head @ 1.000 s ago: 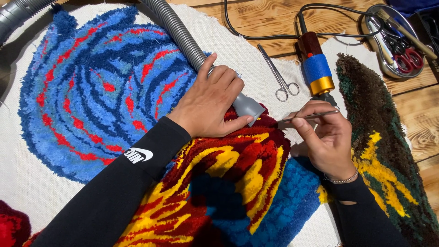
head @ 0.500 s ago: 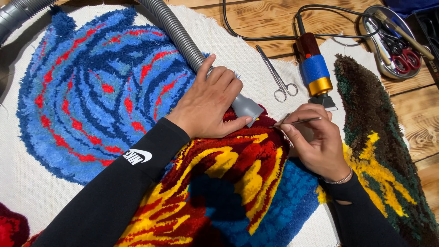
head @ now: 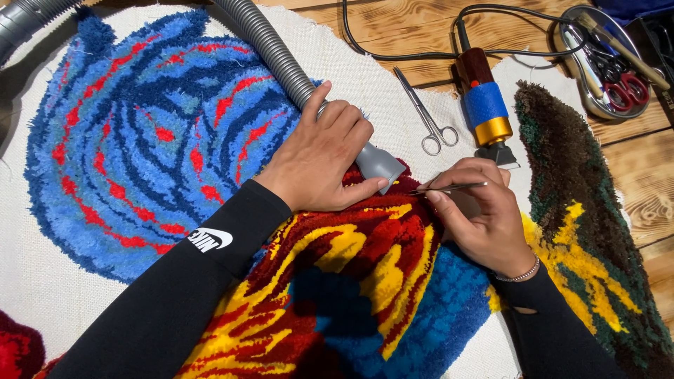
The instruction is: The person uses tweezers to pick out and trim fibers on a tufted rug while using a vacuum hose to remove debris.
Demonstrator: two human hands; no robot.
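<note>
**Two hands trimming a tufted rug with vacuum nozzle and thin metal tool**

While the left hand [head: 319,158] wraps closed around a grey vacuum nozzle [head: 379,165], the nozzle tip sits on the dark red edge of the red-yellow-blue tufted rug [head: 351,281] in the lower centre. Ribbed grey hose [head: 270,49] runs up-left from that hand, across the blue rug with red streaks [head: 126,140]. Right hand [head: 484,217] is closed in a pinch on a thin metal tool [head: 449,187], held nearly level, its tip touching the pile just right of the nozzle; can't tell if it is tweezers or small scissors. Both forearms in black sleeves, a bracelet on the right wrist.

White backing cloth [head: 42,281] lies under the rugs. Silver scissors [head: 428,116] lie on the cloth above the right hand. Electric trimmer [head: 484,105] with blue and gold bands lies beside them, cord trailing over the wooden worktop [head: 414,28]. Brown-green-yellow rug [head: 583,210] at far right. Metal tray [head: 604,67] with red-handled scissors at top right.
</note>
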